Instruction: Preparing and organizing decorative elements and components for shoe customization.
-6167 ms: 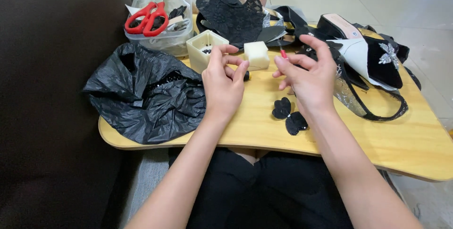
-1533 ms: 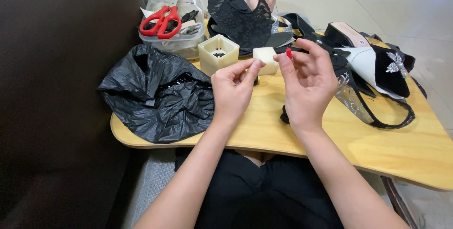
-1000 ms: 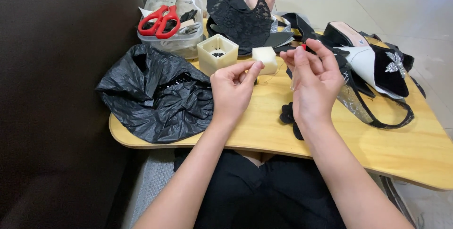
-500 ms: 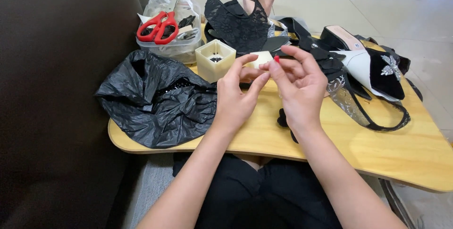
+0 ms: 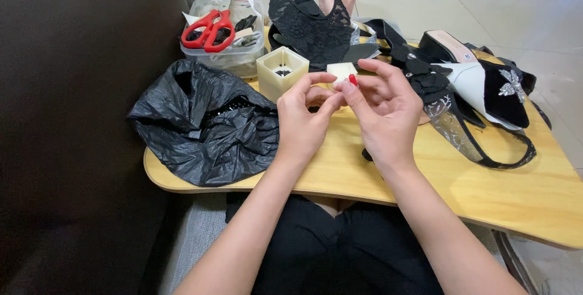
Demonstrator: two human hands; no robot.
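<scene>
Small pale block (image 5: pixel 341 71), likely light and soft, pinched at its near edge by left hand (image 5: pixel 302 122) and right hand (image 5: pixel 382 113), above wooden table's (image 5: pixel 486 185) far edge.

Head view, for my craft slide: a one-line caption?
Both hands, left hand and right hand, meet fingertip to fingertip above the wooden table, beside a black plastic bag.

A crumpled black plastic bag (image 5: pixel 203 128) lies at nine o'clock on the surface (image 5: pixel 486 192). A clear plastic bag (image 5: pixel 228 24) sits at eleven o'clock. A small white label (image 5: pixel 466 57) sits inside the shoe (image 5: pixel 480 79) at two o'clock.
</scene>
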